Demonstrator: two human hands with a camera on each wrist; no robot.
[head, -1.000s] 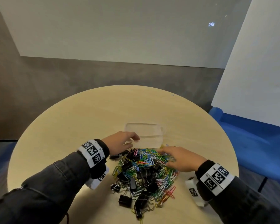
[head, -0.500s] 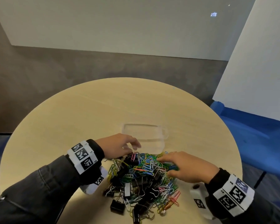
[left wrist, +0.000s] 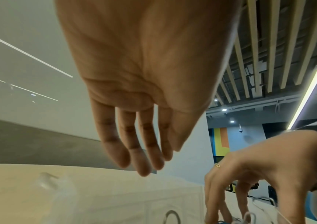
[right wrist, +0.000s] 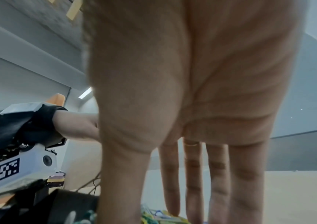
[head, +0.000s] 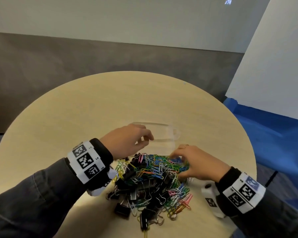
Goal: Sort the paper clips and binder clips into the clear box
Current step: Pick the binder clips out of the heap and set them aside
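A mixed pile of coloured paper clips (head: 162, 169) and black binder clips (head: 122, 210) is seen on the round wooden table (head: 76, 121), with the clear box (head: 163, 133) lying just beyond the pile. The left hand (head: 126, 140) is held palm down over the box's near-left edge, fingers loosely extended and holding nothing. The right hand (head: 196, 162) is arched over the pile's far-right side, its straight fingers (right wrist: 219, 181) lowered onto the paper clips; whether any clip is pinched cannot be told.
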